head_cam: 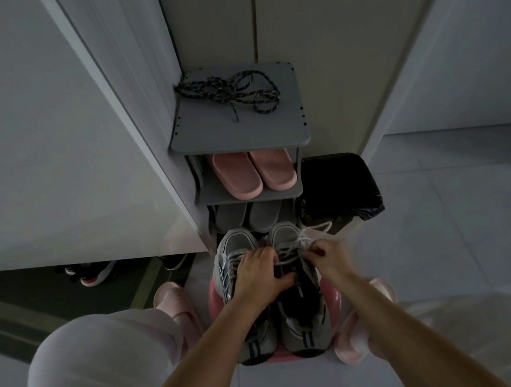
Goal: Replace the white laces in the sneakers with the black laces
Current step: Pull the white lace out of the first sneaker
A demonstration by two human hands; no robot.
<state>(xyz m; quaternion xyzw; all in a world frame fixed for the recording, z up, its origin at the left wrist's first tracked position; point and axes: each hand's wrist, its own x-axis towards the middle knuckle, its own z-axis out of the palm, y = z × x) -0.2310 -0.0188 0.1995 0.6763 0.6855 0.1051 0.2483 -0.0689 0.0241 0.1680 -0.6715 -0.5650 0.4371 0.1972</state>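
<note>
Pinching the white lace [304,241] with my right hand [324,254], left hand [256,272] flat across the sneakers [284,235], which reach the stool's [213,296] edges.

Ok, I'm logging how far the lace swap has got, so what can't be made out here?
Head view only:
- Left sneaker lacing: the left hand covers it.
- How far the white lace is undone: the right hand pinching it and the dark hide the rest.
- Pink stand: the pair on top covers most of it.
- Bin contents: too dark.
</note>
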